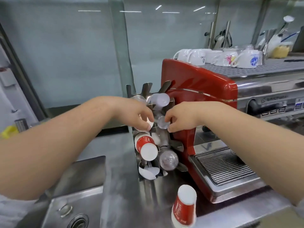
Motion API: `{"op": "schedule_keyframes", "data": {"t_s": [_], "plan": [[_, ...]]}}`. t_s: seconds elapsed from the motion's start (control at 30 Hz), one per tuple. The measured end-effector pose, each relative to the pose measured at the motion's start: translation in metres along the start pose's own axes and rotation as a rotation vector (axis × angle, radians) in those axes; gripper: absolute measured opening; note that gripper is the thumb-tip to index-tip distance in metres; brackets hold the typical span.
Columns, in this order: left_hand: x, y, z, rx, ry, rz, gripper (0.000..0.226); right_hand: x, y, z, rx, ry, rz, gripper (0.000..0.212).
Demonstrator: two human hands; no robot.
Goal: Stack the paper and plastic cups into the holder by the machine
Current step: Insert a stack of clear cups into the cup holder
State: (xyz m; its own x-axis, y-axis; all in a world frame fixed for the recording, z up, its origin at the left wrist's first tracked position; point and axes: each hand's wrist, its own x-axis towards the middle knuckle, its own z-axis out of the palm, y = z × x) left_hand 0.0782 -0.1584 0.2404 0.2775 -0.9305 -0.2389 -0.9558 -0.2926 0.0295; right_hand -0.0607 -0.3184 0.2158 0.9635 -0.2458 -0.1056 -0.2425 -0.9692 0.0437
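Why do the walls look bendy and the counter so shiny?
Head view: the wide lens bows straight edges near the frame's sides; ceiling lights streak across the glass wall; the steel counter shows soft glare; the paper cup stack near the bottom edge looks a little blurred.

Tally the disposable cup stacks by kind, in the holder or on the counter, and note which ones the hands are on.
Red-and-white paper cup stacks: 3, one under the left hand at, one in the holder, one upside down on the counter.
Clear plastic cup stacks: 3, at, and one pinched by the right hand at.
Total: 6
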Motion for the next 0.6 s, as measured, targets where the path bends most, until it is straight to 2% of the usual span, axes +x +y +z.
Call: {"op": "schedule_keyframes", "data": {"t_s": [0.1, 0.43, 0.6], "plan": [[-0.009, 0.012, 0.027, -0.049, -0.068, 0.052, 0.037, -0.017, -0.004, 0.025, -0.001, -0.013, -0.042, 0.047], [-0.002, 0.043, 0.159, -0.231, -0.267, 0.151, 0.047, -0.077, -0.001, 0.137, 0.203, -0.074, -0.037, 0.043], [0.002, 0.065, 0.223, -0.298, -0.208, 0.151, 0.053, -0.095, -0.009, 0.193, 0.422, -0.008, 0.023, 0.053]]}}
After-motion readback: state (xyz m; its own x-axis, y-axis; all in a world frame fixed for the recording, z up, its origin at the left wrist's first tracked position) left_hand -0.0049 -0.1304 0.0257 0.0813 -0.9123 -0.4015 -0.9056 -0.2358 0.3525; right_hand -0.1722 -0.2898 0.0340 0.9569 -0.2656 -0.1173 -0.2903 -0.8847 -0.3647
